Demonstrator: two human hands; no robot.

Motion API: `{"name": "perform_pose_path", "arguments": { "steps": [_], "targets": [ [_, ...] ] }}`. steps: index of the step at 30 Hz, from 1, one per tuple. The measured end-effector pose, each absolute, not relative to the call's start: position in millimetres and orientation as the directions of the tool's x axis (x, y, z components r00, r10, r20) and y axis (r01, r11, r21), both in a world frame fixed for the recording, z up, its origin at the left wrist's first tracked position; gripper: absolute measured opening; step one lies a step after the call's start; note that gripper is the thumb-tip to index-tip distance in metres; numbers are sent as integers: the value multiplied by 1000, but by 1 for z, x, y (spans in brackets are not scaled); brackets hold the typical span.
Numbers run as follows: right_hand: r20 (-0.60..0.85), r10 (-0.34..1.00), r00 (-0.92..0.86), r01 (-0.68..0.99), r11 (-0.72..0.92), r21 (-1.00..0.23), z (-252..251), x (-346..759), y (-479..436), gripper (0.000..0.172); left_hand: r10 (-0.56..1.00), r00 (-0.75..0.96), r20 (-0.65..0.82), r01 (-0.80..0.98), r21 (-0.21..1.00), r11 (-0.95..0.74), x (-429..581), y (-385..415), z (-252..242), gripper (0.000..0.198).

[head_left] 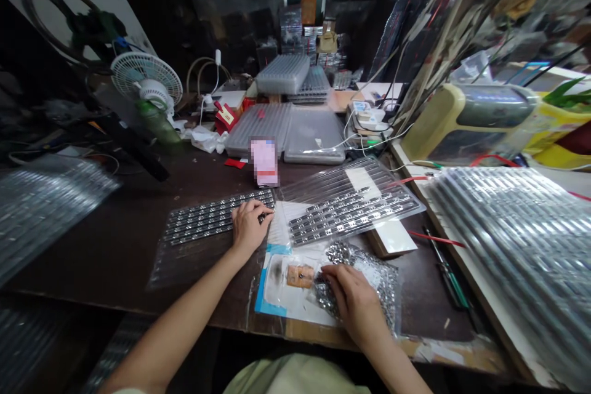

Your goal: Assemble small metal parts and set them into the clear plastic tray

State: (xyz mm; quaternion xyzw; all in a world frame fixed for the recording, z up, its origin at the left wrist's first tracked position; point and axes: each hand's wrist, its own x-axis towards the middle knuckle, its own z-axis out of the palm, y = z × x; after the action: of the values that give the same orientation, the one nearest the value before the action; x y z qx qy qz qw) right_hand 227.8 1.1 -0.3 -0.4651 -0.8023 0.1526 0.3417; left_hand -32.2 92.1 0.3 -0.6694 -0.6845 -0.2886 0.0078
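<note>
Saw a first clear tray [184, 265] at centre left of the frame, its upper part loaded with close rows of metal strips [198, 221]. Saw a second clear tray [318, 189], ribbed and slanting, just right of the frame's centre, bearing similar strips along its lower rows. Found a shallow clear dish [276, 292] at lower centre with an orange-brown piece [300, 277] inside, and just right of it a heap of small shiny pieces [386, 280]. Noted stacked trays [282, 74] at upper centre and a green-handled screwdriver [455, 286] on the dark counter [198, 172] at right.

Had the left grip [252, 221] at the right end of the first clear tray, over the strips there, fingers curled and tips close together; glimpsed a small dark piece [263, 218] by the fingertips, but could not tell if held. Had the right grip [355, 295] over the heap, fingertips bent down at its left side; could not tell how far open or holding what.
</note>
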Motion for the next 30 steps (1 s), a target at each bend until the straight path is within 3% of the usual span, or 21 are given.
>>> {"name": "perform_pose_path", "arguments": {
  "steps": [6, 9, 13, 19, 21, 24, 27, 30],
  "targets": [
    [377, 868, -325, 602, 497, -625, 1, 222, 2, 15, 908, -76, 413, 942, 329, -71, -38, 81, 1, 12],
    [379, 869, -319, 574, 496, -651, 0, 222, 5, 16, 912, -1, 409, 926, 344, -153, -23, 82, 8, 12],
    [308, 905, -295, 599, 426, -678, -5, 214, 4, 15, 944, 114, 310, 853, 457, -253, 5, 92, 14, 6],
    [293, 909, -297, 683, 417, -600, -8, 191, 3, 4, 968, 56, 243, 746, 635, -202, 2, 89, 14, 7],
    [306, 906, -292, 687, 422, -592, -8, 187, 4, 3, 981, 20, 193, 632, 757, -163, -10, 74, 15, 15],
    [310, 905, -291, 694, 423, -583, -9, 186, 5, 6, 1000, 4, -31, 293, 956, 28, -25, 43, 14, 31],
    [308, 904, -296, 708, 424, -565, -9, 186, 5, 9, 972, 25, -236, 107, 967, 232, -29, 15, 11, 40],
    [299, 903, -310, 725, 428, -539, -7, 185, 4, 10, 959, -8, -282, 57, 958, 282, -25, 0, 5, 42]
  ]
}}
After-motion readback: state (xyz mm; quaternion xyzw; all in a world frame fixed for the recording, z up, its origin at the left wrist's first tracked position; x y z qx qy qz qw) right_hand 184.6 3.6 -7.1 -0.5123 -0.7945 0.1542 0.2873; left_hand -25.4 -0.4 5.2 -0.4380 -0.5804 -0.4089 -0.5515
